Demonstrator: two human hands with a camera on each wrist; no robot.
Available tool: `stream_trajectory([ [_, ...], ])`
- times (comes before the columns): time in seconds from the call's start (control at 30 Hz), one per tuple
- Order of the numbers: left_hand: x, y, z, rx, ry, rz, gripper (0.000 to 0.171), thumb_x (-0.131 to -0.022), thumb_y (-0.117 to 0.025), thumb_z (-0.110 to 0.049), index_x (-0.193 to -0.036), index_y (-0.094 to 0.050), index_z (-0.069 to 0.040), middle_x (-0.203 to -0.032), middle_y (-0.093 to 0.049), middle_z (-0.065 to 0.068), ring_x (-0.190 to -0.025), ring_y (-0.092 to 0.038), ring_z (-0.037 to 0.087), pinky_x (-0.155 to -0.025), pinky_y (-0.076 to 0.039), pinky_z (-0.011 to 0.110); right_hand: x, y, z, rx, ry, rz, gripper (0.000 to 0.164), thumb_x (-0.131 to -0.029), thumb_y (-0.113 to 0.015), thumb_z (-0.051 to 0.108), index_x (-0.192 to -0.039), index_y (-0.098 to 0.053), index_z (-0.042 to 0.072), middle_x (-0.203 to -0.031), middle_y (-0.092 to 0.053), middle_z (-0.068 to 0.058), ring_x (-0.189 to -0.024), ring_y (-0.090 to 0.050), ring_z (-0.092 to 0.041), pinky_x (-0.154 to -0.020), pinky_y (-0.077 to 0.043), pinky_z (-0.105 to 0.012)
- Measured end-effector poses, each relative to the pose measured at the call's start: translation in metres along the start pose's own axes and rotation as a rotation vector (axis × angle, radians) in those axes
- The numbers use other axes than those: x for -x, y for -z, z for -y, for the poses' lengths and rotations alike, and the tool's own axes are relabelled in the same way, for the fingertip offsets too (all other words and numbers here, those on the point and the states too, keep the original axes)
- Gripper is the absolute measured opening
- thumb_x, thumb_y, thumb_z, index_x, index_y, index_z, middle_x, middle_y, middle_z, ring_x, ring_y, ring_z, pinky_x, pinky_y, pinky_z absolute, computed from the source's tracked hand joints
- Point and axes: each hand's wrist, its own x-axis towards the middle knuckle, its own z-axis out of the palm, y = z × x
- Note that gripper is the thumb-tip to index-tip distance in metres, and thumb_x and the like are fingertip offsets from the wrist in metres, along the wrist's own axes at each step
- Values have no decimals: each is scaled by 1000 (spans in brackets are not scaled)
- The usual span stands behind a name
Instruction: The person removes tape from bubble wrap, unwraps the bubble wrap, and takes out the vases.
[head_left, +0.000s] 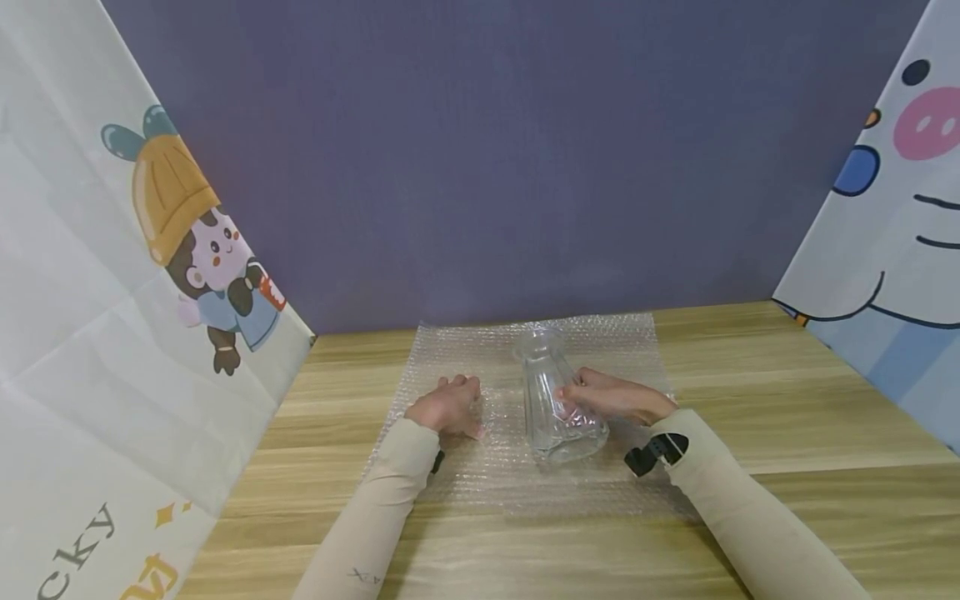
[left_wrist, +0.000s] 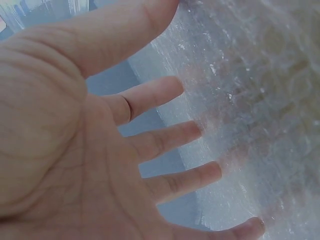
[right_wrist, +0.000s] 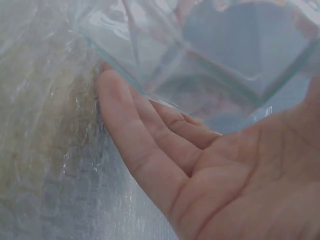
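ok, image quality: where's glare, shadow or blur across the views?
Head: glints on the glass vase and bubble wrap, soft shadows beside the sleeves; left wrist: bluish, hazy, bright specks on the bubble wrap; right wrist: bluish, pale reflections on the glass vase, bubble wrap blurry at left.

1. A gap over the bubble wrap separates the left hand from the glass vase;
2. the right hand obstructs the vase's right side;
3. wooden tabletop leaves passage either side of the wrap;
4. the purple panel bars the way behind; printed panels bound both sides.
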Motion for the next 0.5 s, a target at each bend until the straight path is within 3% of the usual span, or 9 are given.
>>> stream_trajectory([
  [0.13, 2, 1, -1, -4, -13, 0, 58, -84, -84, -31, -131, -56, -13, -147, -50, 13, -147, -35, 45, -108, -46, 63, 1, 0, 1, -2, -1, -6, 49, -97, -60, 50, -107, -45, 4, -109, -57, -13, -91, -49, -21, -72, -41, -31],
  [0.37, 2, 1, -2, -7, -28, -10, 56, -83, -85, -28, -129, -59, -11, -143, -55, 14, -146, -36, 49, -114, -42, 60, 1, 0, 2, 5, -10, -4, 51, -97, -59, 50, -113, -48, 3, -106, -52, -10, -89, -44, -21, -71, -40, -31],
  [0.5, 2, 0, -3, -8, -36, -13, 56, -84, -84, -28, -131, -59, -10, -146, -55, 15, -148, -35, 48, -120, -35, 59, 2, 1, 1, 2, -6, 3, 47, -98, -58, 49, -109, -46, 5, -100, -47, -8, -82, -41, -19, -67, -38, -29],
])
